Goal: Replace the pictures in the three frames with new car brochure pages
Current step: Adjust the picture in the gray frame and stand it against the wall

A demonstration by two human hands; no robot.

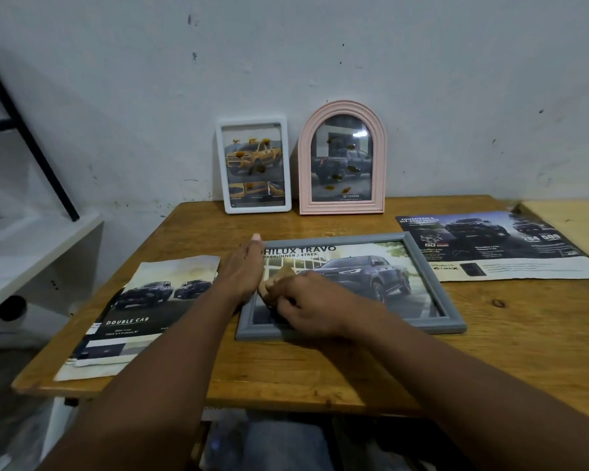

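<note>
While the grey frame (432, 290) lies flat mid-counter (490, 351), the risks run left to right. The loose Double Cab page (143, 300), left of the grey frame, reaches the counter's near-left edge, so a dragged forearm could sweep it off. A hard press on the glass near the grey frame's lower-left corner could smear or crack it, or skid the frame. Behind the grey frame, the white frame (257, 208) and the pink arched frame (340, 206) lean on the wall (456, 96), and a shove of the grey frame backward could tip them. The dark brochure page (490, 246), right of the grey frame, lies loose and could be creased.

The left hand (242, 270) sits at the grey frame's left rail, fingers straight, thumb up, gripping nothing. The right hand (306, 307) is over the grey frame's lower-left glass, fingers curled round a small tan wad (279, 271), cloth or paper, too blurred to say. Both hands touch the grey frame's left end; its right half is bare.
</note>
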